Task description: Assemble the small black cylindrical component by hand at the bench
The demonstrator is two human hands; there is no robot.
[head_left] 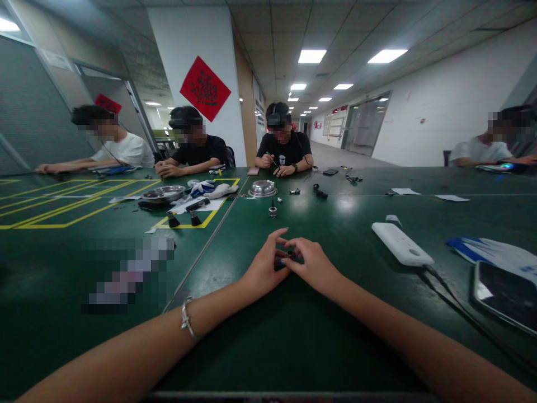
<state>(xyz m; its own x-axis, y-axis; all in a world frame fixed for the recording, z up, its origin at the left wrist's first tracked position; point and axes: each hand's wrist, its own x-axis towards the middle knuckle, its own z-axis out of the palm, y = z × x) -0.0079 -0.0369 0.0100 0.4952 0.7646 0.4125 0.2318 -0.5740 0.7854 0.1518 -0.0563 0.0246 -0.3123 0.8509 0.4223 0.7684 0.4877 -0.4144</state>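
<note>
My left hand (267, 262) and my right hand (314, 258) meet over the green table, fingertips bent toward each other. Between them a small dark round part (290, 254) is pinched; fingers cover most of it, and its kind cannot be made out. A silver bracelet (187, 318) circles my left wrist. Just beyond my hands, a small metal piece with a dark upright tip (273, 210) stands on the table. Farther off lies an upturned shiny metal bowl (263, 189).
Left of centre are dark conical pieces (173, 220), a metal bowl (163, 193) and gloves (220, 191). At right lie a white power bank (400, 244) with cables, a phone (505, 296) and a blue-white packet (497, 254). Several people sit around the table, one opposite (285, 145).
</note>
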